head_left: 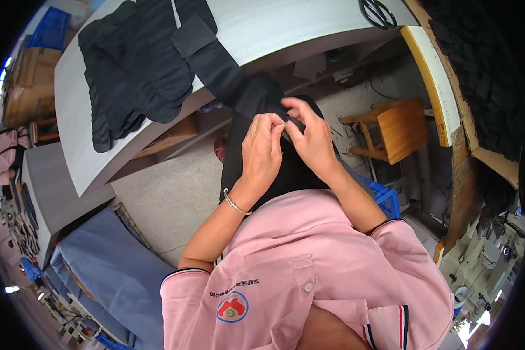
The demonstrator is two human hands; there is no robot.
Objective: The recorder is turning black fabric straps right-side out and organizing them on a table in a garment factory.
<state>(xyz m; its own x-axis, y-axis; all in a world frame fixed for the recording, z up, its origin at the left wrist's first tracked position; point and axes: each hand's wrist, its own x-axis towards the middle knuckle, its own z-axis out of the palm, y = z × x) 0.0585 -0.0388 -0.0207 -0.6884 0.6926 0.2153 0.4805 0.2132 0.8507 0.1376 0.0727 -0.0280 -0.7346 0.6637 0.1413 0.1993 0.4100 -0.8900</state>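
Observation:
My left hand (262,153) and my right hand (312,143) meet over my lap, fingertips pinched close together. Between them is the end of a black fabric piece (224,79), a wide band that runs down from the table edge to my fingers. A folded flap (193,36) shows near its upper end. The exact spot I grip is small and partly covered by my fingers. My right index finger is raised a little, while its thumb presses toward the left fingertips.
On the white table (286,26) lies a pile of black fabric pieces (134,70), with black-handled scissors (378,13) at its far right. A wooden stool (399,131) stands right, beside a carton of black pieces (478,76). Blue cloth (116,274) covers something at left.

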